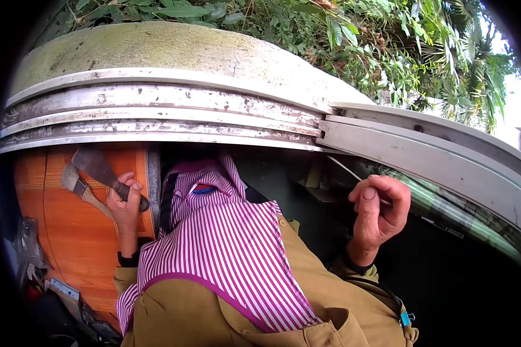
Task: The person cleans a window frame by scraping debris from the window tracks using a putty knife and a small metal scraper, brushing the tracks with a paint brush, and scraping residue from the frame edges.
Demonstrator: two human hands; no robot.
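L hand (125,199) clenched on dark handle of flat steel scraper w/ worn blade (96,168), blade angled up-left, in front of orange wood-grain panel (69,231). R hand (379,209) raised, fingers curled in; whether it pinches anything, cannot tell. Both below curved, grimy white moulded ledge (156,110). Pink-and-white striped cloth (226,243) hangs over khaki jacket (185,312) btwn hands.
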